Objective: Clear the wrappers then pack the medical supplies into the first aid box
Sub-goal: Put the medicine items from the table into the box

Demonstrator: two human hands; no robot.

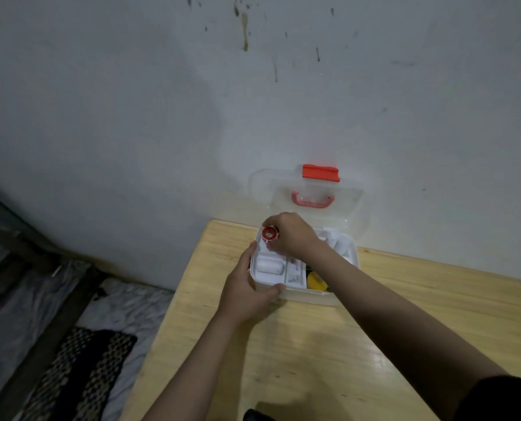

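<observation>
First aid box (348, 262) sits open at the tabletop's (405, 314) far edge. R hand (292, 235) pinches a red tape roll (269, 233) over its back-left part. L hand (247, 290) grips its front-left corner.

Stained white wall (253, 86) behind pale wooden table (405, 314).

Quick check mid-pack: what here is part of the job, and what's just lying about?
Job: first aid box with open lid; red tape roll in right hand; white bandage roll; yellow item; left hand.
Lying about: patterned cloth, beside the table.
</observation>
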